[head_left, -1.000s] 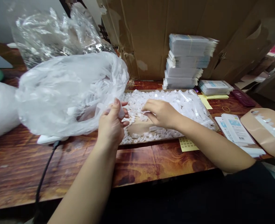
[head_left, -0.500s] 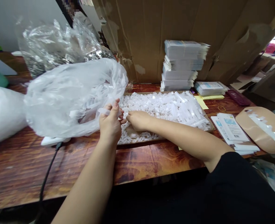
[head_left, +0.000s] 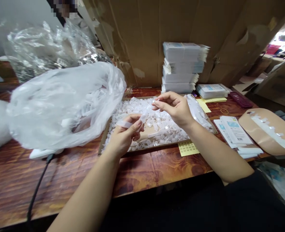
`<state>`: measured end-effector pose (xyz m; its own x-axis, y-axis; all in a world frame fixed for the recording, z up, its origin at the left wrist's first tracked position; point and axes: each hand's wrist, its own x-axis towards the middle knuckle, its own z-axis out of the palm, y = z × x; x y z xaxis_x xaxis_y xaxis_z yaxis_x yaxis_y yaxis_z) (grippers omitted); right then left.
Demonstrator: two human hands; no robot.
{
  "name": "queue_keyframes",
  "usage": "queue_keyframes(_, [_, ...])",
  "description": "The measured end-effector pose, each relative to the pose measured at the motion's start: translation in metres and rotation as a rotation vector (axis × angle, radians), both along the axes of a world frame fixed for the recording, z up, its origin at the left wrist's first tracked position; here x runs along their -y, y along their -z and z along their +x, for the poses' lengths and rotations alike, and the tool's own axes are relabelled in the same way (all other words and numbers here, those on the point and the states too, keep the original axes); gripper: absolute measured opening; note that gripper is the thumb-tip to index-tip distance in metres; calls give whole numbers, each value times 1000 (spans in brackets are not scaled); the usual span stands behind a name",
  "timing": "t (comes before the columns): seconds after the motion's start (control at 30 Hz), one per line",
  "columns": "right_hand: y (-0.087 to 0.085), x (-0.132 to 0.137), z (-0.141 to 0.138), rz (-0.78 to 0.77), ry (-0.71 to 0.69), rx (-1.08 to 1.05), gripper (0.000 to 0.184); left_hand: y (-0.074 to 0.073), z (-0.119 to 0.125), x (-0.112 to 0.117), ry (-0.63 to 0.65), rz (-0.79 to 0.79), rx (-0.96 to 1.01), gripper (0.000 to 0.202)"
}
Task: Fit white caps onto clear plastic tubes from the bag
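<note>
Some illegible cards (head_left: 238,129); left hand (head_left: 126,136) around translucent piece (head_left: 124,124), grip of right hand (head_left: 176,109) unclear

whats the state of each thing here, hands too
left hand, curled round a translucent piece
right hand, fingertips drawn together; any hold unclear
cardboard tray, open, mostly filled with small pieces
milky bag, mouth open, white pieces inside
card stack, piled in bundles
loose cards, fanned flat
black cable, plugged into white block

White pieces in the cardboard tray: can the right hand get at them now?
Likely yes: the right hand is over the tray, and nothing visible blocks the pieces below, though it seems to pinch something small.
</note>
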<state>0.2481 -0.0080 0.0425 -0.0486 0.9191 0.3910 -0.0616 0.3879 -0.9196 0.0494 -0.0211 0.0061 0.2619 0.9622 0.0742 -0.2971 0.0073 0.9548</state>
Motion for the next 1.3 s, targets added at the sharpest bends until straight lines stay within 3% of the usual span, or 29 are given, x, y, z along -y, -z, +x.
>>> queue_keyframes(0.2, [21, 8, -13, -27, -68, -127, 20, 5, 3, 3, 73, 12, -29, 45])
queue_keyframes(0.47, [28, 17, -14, 27, -14, -193, 14, 9, 5, 4, 77, -2, -41, 47])
queue_keyframes(0.7, [36, 21, -20, -126, 148, -233, 16, 6, 8, 9, 105, -34, -75, 53])
queue_keyframes(0.83, [35, 19, -18, -138, 224, -188, 19, 5, 9, 9, 99, -61, -143, 59])
queue_keyframes(1.07, [22, 23, -6, -161, 75, -28, 14, 5, 8, 9, -17, 78, -289, 54])
queue_keyframes(1.3, [25, 23, -1, -221, -64, -116, 33, 5, 6, 11, -47, 129, -294, 45])
